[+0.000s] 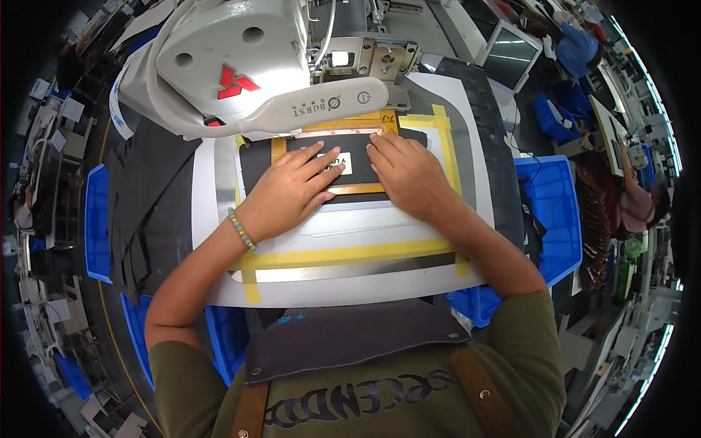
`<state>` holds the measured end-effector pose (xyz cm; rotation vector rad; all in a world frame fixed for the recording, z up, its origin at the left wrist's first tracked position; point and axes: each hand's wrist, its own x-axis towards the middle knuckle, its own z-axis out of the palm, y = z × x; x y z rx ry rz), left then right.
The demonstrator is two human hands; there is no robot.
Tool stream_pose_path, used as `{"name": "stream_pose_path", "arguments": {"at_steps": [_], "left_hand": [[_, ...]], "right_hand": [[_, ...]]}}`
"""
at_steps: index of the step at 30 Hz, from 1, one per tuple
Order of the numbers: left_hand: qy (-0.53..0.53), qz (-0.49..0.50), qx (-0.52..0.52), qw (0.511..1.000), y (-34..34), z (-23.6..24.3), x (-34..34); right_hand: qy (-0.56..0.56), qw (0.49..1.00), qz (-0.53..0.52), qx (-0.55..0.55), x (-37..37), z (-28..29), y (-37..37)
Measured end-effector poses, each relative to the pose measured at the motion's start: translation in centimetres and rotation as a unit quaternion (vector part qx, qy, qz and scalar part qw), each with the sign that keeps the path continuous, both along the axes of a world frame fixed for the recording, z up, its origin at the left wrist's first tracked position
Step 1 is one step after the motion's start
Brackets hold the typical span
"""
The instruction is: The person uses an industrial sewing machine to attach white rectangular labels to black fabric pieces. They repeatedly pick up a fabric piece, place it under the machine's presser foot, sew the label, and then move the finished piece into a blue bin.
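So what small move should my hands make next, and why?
I'd probably draw the left hand slightly left, off the white label. Its fingers overlap the label's left part, so that edge is hard to check, while the right hand lies clear of the label and could steady the black cloth meanwhile.

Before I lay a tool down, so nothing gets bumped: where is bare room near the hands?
The silvery surface between the orange frame and lower yellow tape looks bare, as does the white sheet's front margin. It's crowded at the frame, where the left hand and right hand rest near the machine; dark cloth lies to the left.
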<state>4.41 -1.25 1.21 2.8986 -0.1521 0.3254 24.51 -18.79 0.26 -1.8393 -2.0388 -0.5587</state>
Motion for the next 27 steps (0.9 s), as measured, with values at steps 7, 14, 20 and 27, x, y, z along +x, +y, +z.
{"name": "stream_pose_path", "arguments": {"at_steps": [7, 14, 20, 27], "left_hand": [[-0.01, 0.006, 0.003, 1.0, 0.0, 0.1, -0.2], [-0.012, 0.021, -0.017, 1.0, -0.6, 0.0, 0.0], [-0.03, 0.006, 0.005, 1.0, -1.3, -0.7, 0.7], [-0.02, 0.044, 0.023, 0.999, -1.0, -0.6, 0.0]], "right_hand": [[0.026, 0.999, -0.028, -0.035, -1.2, 1.0, 1.0], [0.048, 0.999, -0.006, 0.003, -0.5, 0.3, 1.9], [0.061, 0.998, 0.018, 0.015, -1.2, 0.1, 3.0], [0.053, 0.998, 0.035, 0.029, -2.2, 0.0, 4.3]]}}
